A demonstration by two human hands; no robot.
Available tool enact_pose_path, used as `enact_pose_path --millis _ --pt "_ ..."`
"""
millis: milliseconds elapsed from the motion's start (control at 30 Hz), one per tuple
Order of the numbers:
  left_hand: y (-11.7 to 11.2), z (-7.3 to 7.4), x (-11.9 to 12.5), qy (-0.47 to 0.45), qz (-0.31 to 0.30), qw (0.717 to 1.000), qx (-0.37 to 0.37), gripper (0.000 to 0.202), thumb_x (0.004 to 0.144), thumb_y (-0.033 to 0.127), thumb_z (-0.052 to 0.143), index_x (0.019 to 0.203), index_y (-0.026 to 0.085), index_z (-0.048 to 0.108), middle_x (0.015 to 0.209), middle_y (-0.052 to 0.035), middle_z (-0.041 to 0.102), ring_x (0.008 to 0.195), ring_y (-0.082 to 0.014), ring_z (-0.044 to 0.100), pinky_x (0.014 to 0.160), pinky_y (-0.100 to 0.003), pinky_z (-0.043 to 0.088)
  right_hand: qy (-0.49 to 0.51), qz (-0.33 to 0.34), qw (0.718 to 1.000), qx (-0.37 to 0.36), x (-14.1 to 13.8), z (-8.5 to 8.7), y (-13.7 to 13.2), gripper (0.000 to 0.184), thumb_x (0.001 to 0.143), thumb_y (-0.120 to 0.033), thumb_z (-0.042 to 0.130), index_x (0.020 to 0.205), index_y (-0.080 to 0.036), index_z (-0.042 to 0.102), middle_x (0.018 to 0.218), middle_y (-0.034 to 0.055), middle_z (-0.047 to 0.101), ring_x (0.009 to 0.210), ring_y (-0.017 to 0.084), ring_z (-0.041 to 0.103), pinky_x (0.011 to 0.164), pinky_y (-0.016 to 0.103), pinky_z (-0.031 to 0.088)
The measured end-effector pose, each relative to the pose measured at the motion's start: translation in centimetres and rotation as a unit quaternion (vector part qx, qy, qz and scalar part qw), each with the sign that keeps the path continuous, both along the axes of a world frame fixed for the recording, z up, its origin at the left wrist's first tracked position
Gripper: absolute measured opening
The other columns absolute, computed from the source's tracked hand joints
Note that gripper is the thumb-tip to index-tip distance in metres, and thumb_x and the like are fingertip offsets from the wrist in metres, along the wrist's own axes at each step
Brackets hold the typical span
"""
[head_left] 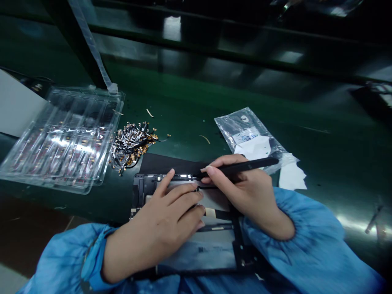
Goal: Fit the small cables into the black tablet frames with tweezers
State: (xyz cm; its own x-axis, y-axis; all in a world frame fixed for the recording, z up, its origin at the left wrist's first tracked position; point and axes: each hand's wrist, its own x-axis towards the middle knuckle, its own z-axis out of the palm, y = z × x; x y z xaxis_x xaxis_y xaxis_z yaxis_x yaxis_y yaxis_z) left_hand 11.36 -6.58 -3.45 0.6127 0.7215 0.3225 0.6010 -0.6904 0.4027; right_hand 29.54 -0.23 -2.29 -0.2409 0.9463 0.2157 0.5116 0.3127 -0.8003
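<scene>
An opened tablet (220, 245), its inner parts and silvery panels bare, lies in front of me at the bench's near edge. My left hand (165, 220) rests across its left part with the fingers stretched out; what is under the palm is hidden. In my right hand (245, 183) is a pair of black tweezers (254, 164), gripped like a pen. The tweezers' tips point left at the tablet's far edge and are partly hidden by my fingers. Beneath that far edge a black sheet (162, 163) sticks out on the bench.
Beyond my left hand lies a pile of short cables with gold connectors (130, 143). Left of it stands a clear plastic tray (61, 143) with small parts in its slots. A clear plastic bag (245, 126) and torn white paper (290, 173) lie at the right.
</scene>
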Motion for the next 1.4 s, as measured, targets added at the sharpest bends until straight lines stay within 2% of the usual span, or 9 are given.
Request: enact_pose_path --millis 167,367,633,867,1000,1133,1300,1333,1400 --pt "0.0 0.1 0.0 0.001 0.003 1.000 -0.008 0.019 0.092 0.020 0.050 0.108 0.015 0.059 0.118 -0.0052 0.064 0.124 -0.0195 0.048 0.118 -0.052 0.015 -0.033 0.011 0.998 0.051 0.1 -0.3 -0.1 0.007 0.084 -0.027 0.062 0.081 -0.021 0.061 0.077 0.0008 0.069 0.059 0.014 0.068 0.055 0.024 0.055" --pt "0.0 0.1 -0.1 0.016 0.002 1.000 -0.011 0.022 0.092 0.020 0.048 0.112 0.015 0.057 0.121 -0.0053 0.062 0.127 -0.0195 0.045 0.118 -0.051 0.013 0.016 -0.016 1.000 0.007 0.0 0.0 -0.2 0.009 0.084 -0.028 0.061 0.079 -0.021 0.059 0.076 0.0000 0.068 0.057 0.014 0.068 0.050 0.021 0.055" --pt "-0.1 -0.1 0.0 0.013 0.011 1.000 -0.014 0.020 0.092 0.021 0.050 0.109 0.016 0.058 0.119 -0.0037 0.063 0.126 -0.0179 0.046 0.119 -0.050 0.010 0.022 0.012 0.999 0.042 0.0 -0.2 0.0 0.006 0.084 -0.024 0.063 0.079 -0.020 0.060 0.076 -0.0003 0.067 0.057 0.012 0.068 0.050 0.018 0.054" --pt "-0.1 0.0 -0.2 0.015 0.001 1.000 -0.019 0.021 0.092 0.020 0.049 0.111 0.015 0.057 0.120 -0.0048 0.062 0.125 -0.0190 0.046 0.118 -0.052 0.013 0.025 0.008 0.999 0.018 0.1 -0.1 -0.2 0.006 0.085 -0.023 0.061 0.080 -0.020 0.059 0.076 -0.0007 0.068 0.056 0.011 0.068 0.050 0.017 0.054" --pt "0.0 0.0 -0.2 0.004 0.003 1.000 -0.010 0.020 0.092 0.019 0.050 0.110 0.015 0.058 0.118 -0.0056 0.063 0.125 -0.0191 0.047 0.118 -0.051 0.014 -0.003 0.007 0.999 0.054 0.2 -0.5 -0.3 0.005 0.085 -0.023 0.061 0.083 -0.019 0.059 0.080 0.0006 0.068 0.059 0.011 0.068 0.054 0.019 0.054" --pt "0.0 0.1 -0.1 0.010 0.000 1.000 -0.013 0.019 0.092 0.019 0.049 0.109 0.015 0.058 0.119 -0.0059 0.062 0.126 -0.0190 0.046 0.119 -0.052 0.010 -0.034 0.060 0.989 0.130 0.5 -0.8 -0.2 0.004 0.085 -0.019 0.062 0.087 -0.021 0.060 0.077 0.0004 0.069 0.067 0.012 0.068 0.061 0.021 0.055" --pt "0.0 0.1 -0.1 0.015 0.009 1.000 -0.010 0.024 0.092 0.020 0.048 0.114 0.015 0.057 0.119 -0.0061 0.063 0.125 -0.0185 0.047 0.119 -0.050 0.012 -0.061 0.181 0.966 0.173 1.3 -0.9 -0.5 0.014 0.086 -0.014 0.059 0.096 -0.024 0.059 0.091 0.0029 0.071 0.086 0.015 0.068 0.074 0.026 0.057" --pt "0.0 0.1 -0.1 0.018 0.009 1.000 -0.009 0.026 0.092 0.020 0.048 0.116 0.015 0.056 0.120 -0.0061 0.062 0.125 -0.0186 0.047 0.118 -0.050 0.012 -0.060 0.187 0.965 0.171 1.5 -0.9 -0.6 0.015 0.086 -0.014 0.059 0.097 -0.024 0.059 0.091 0.0028 0.071 0.087 0.016 0.068 0.075 0.027 0.057" --pt "0.0 0.2 0.0 0.025 0.010 1.000 -0.006 0.027 0.092 0.020 0.048 0.118 0.015 0.055 0.122 -0.0058 0.062 0.125 -0.0190 0.047 0.118 -0.051 0.013 -0.029 0.156 0.975 0.154 1.6 -0.9 -0.8 0.017 0.084 -0.012 0.061 0.096 -0.025 0.060 0.090 0.0021 0.071 0.085 0.016 0.069 0.074 0.028 0.057"
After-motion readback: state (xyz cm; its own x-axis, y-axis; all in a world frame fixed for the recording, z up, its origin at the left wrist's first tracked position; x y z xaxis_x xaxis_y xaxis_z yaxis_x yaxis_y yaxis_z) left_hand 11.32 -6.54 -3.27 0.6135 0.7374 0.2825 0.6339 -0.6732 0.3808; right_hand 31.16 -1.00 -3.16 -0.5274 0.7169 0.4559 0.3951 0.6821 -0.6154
